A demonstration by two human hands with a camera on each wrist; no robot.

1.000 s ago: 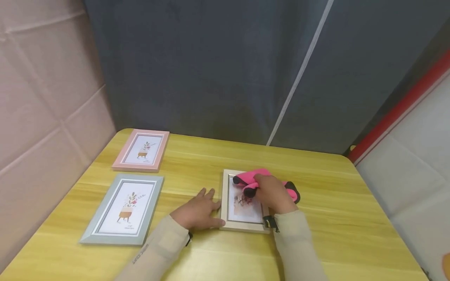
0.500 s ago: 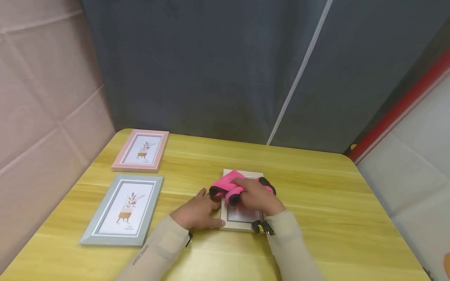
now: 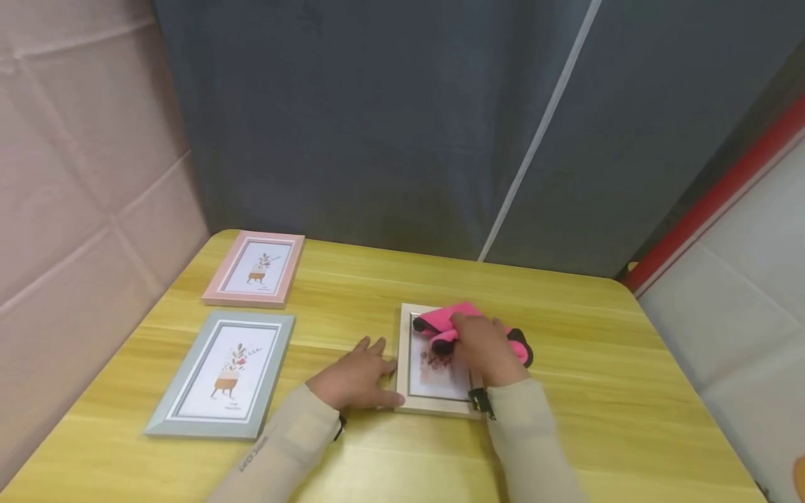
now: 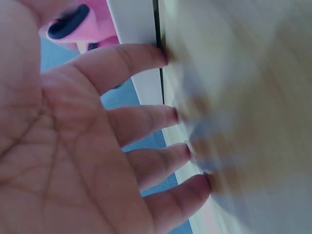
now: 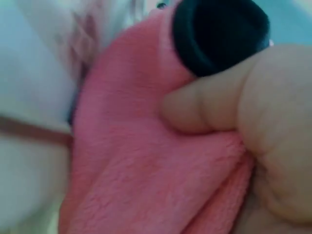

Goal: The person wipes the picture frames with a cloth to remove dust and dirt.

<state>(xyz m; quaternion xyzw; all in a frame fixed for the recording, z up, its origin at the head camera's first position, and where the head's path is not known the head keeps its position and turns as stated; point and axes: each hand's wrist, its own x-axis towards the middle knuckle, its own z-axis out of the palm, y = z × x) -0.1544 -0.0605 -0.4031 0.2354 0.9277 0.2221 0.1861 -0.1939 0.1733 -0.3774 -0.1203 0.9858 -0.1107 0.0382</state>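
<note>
Gripping a bunched pink cloth (image 3: 440, 320), a person's right hand (image 3: 487, 349) holds it against a cream picture frame (image 3: 437, 383) lying on the table (image 3: 616, 391). The left hand (image 3: 352, 381), fingers spread, touches its left edge.

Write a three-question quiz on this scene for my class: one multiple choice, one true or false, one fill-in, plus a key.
1. What does the right hand hold?
A) a pen
B) a pink cloth
C) a paintbrush

2. True or false: the pink picture frame lies farther from the person than the blue-gray picture frame.

3. Fill the gap: as the person sees it, the left hand is at the ______ side of the cream picture frame.

Key:
1. B
2. True
3. left
</note>
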